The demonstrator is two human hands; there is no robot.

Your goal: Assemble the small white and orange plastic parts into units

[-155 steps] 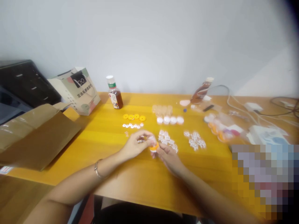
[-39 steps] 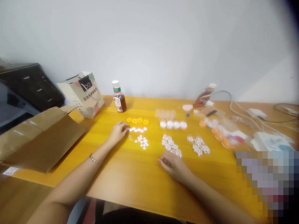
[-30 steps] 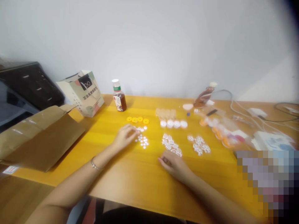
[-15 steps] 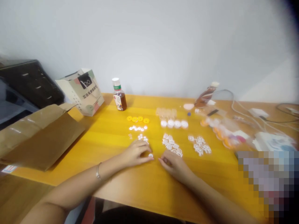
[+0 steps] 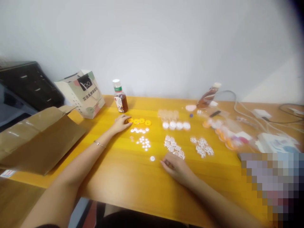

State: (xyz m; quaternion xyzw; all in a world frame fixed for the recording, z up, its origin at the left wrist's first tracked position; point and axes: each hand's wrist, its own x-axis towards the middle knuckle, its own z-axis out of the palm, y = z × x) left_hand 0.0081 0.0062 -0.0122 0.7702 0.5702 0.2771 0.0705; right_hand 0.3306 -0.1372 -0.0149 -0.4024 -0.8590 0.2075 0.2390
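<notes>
My left hand [image 5: 122, 123] reaches across the table to the left end of a row of yellow discs [image 5: 142, 121]. Its thumb and fingertips close about the edge of the leftmost yellow disc [image 5: 131, 120]. My right hand [image 5: 175, 167] rests on the table with its fingers curled in; whatever may be inside is hidden. A single white disc [image 5: 152, 158] lies just left of that hand. Small white pieces [image 5: 140, 130] sit in a row nearer than the yellow discs, and a looser group of white pieces [image 5: 144, 143] lies nearer still. White openwork wheels [image 5: 171, 145] lie just beyond my right hand.
More white openwork pieces [image 5: 202, 147] lie to the right. Behind are white round parts [image 5: 176, 125] and clear pieces [image 5: 168, 114]. A dark-drink bottle [image 5: 121, 100] stands back left, another bottle [image 5: 206, 98] leans back right. Bags [image 5: 87, 98], cables [image 5: 251, 117] and a brown paper bag [image 5: 52, 142] flank the table.
My left hand has moved away and left, from beside the single white disc to the leftmost yellow disc. The white disc stays on the table. My right hand is about where it was.
</notes>
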